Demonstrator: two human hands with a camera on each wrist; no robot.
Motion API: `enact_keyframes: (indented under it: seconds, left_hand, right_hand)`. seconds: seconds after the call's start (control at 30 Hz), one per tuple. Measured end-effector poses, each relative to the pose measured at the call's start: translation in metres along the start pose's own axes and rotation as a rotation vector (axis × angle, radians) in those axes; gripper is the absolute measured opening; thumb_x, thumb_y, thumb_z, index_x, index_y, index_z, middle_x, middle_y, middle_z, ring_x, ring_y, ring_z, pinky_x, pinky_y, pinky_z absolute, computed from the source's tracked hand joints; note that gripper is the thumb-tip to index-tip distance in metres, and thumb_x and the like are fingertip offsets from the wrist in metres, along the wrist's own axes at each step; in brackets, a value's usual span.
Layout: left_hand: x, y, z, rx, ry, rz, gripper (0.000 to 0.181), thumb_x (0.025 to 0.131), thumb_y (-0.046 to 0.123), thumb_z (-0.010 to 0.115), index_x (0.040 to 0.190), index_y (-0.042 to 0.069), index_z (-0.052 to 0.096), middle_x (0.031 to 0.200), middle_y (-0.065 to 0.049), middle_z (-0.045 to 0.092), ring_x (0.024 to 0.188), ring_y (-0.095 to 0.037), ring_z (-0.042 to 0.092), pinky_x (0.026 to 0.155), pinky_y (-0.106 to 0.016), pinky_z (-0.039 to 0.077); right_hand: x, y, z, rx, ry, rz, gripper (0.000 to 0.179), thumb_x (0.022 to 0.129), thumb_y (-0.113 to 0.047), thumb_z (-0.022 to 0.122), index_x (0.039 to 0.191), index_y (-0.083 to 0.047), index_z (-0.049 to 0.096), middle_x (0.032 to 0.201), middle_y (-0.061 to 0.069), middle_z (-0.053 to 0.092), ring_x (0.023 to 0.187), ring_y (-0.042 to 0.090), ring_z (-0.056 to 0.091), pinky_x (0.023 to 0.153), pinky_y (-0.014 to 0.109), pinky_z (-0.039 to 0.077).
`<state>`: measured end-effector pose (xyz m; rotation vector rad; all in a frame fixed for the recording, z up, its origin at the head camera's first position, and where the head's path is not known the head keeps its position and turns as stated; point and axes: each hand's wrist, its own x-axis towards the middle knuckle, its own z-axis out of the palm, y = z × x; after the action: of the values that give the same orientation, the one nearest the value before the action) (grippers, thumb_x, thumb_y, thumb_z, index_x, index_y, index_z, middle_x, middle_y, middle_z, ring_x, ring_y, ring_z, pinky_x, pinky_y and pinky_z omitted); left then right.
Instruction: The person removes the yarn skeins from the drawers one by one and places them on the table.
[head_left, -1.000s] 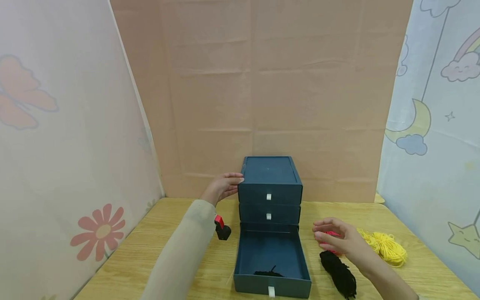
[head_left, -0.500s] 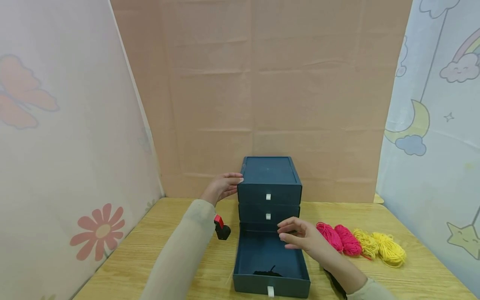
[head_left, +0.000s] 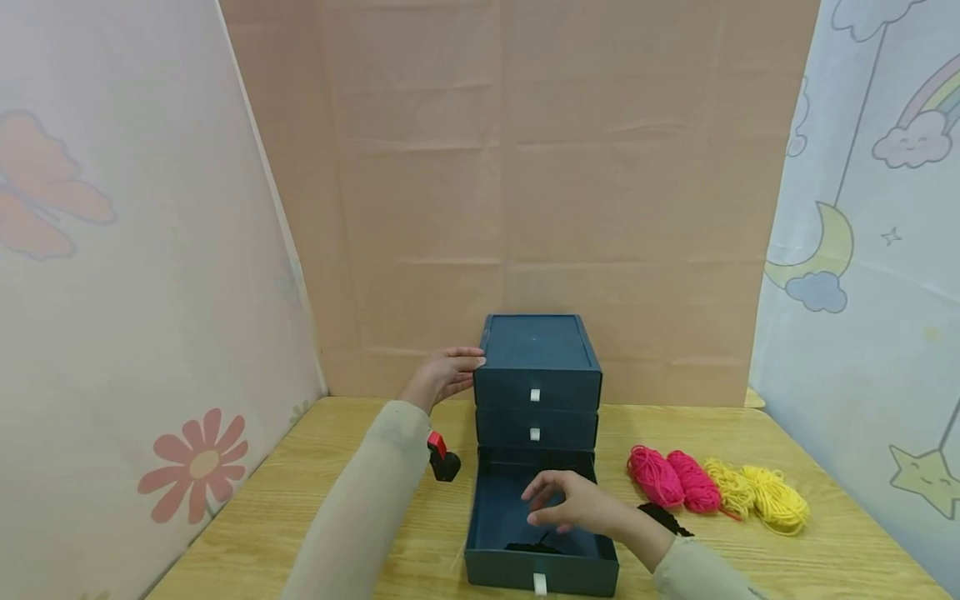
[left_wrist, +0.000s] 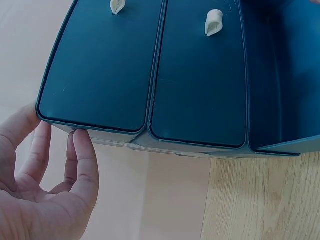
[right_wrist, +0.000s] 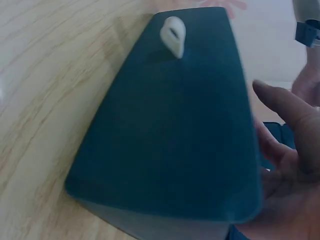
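Observation:
A dark blue three-drawer unit (head_left: 538, 342) stands on the table, its bottom drawer (head_left: 498, 572) pulled out. My left hand (head_left: 447, 375) rests fingertips on the unit's upper left side; the left wrist view shows the fingers (left_wrist: 86, 165) along its edge. My right hand (head_left: 573, 502) hovers over the pulled-out drawer, fingers loosely bent, nothing between them. Under it, a bit of black yarn (head_left: 525, 547) lies near the drawer's front wall. A black yarn skein (head_left: 663, 518) on the table is partly hidden behind the right forearm.
Right of the unit lie two pink yarn skeins (head_left: 656, 477) and two yellow ones (head_left: 777, 500) in a row. White pull tabs (head_left: 535, 395) mark the drawer fronts. A black and red device (head_left: 444, 458) shows by the left sleeve. A brown backdrop (head_left: 420, 217) stands behind the table.
My right hand has moved left, from beside the skeins to over the bottom drawer, and lower. The pink skeins have come into view. My left hand has stayed put.

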<state>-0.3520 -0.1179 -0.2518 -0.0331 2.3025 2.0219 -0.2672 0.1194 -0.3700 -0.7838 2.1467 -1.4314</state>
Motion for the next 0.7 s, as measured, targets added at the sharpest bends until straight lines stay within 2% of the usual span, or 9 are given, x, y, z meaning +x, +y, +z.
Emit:
enact_keyframes:
  seconds: [0.17,0.3,0.47,0.7]
  left_hand:
    - [0.0006,-0.0001,-0.0003,-0.018,-0.008,0.0,0.026,0.086,0.017,0.066,0.111,0.01,0.065,0.103,-0.006,0.062,0.081,-0.016,0.059,0.09,-0.033,0.048]
    - [0.0012,0.0003,0.0006,-0.024,-0.006,-0.004,0.026,0.086,0.017,0.067,0.111,0.01,0.065,0.101,-0.005,0.062,0.079,-0.015,0.059,0.088,-0.032,0.049]
    - [0.0015,0.0008,0.0014,-0.033,0.003,-0.014,0.026,0.086,0.016,0.067,0.11,0.01,0.065,0.096,-0.005,0.062,0.075,-0.014,0.059,0.083,-0.029,0.051]
    - [0.0017,0.0009,0.002,-0.034,0.01,-0.011,0.026,0.086,0.015,0.066,0.111,0.008,0.065,0.094,-0.005,0.062,0.072,-0.014,0.059,0.076,-0.025,0.053]
  right_hand:
    - [0.0028,0.0046,0.0051,-0.037,-0.083,0.061,0.023,0.088,-0.014,0.064,0.106,-0.002,0.059,0.103,0.008,0.062,0.085,0.021,0.059,0.069,0.045,0.052]
    - [0.0034,0.007,0.009,-0.059,-0.128,0.103,0.019,0.087,-0.012,0.064,0.104,-0.006,0.061,0.098,0.005,0.064,0.081,0.018,0.059,0.061,0.035,0.051]
    - [0.0039,0.0094,0.0105,-0.063,-0.15,0.125,0.018,0.086,-0.008,0.063,0.104,-0.008,0.062,0.093,0.004,0.066,0.072,0.013,0.056,0.05,0.025,0.042]
    - [0.0065,0.0108,0.0106,-0.076,-0.169,0.137,0.018,0.085,-0.003,0.063,0.103,-0.008,0.064,0.092,0.005,0.063,0.07,0.012,0.055,0.048,0.022,0.039]
